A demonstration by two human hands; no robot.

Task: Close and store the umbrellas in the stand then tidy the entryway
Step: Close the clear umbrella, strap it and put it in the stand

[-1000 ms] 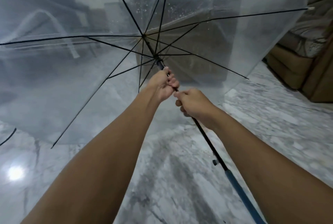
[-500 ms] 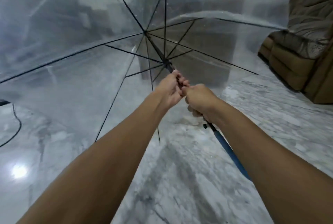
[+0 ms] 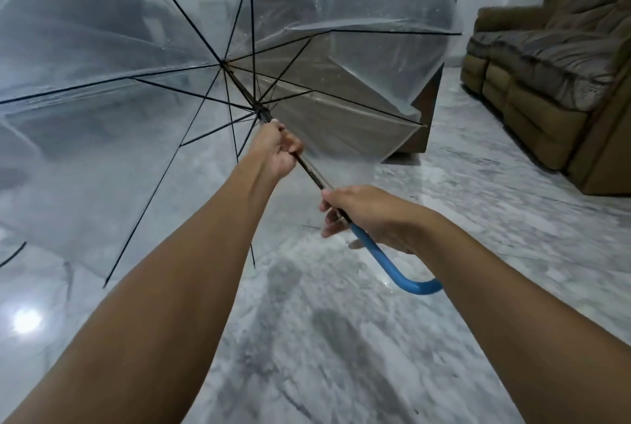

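A clear plastic umbrella (image 3: 102, 89) with black ribs is spread open in front of me, its canopy facing away and wet with drops. My left hand (image 3: 278, 150) grips the black shaft just below the runner. Lower down, my right hand (image 3: 365, 215) holds the shaft where it meets the curved blue handle (image 3: 399, 278). The canopy's right side is slack and folding inward. No stand is in view.
A brown sofa (image 3: 546, 82) stands along the right wall. A brown cabinet or box (image 3: 421, 123) shows behind the canopy. The marble floor (image 3: 341, 338) is grey and glossy. A dark curved rib or cord (image 3: 12, 254) lies at the far left edge.
My right hand has slid down the shaft to the blue handle, apart from my left hand. The canopy's right side has slackened and begun folding in.
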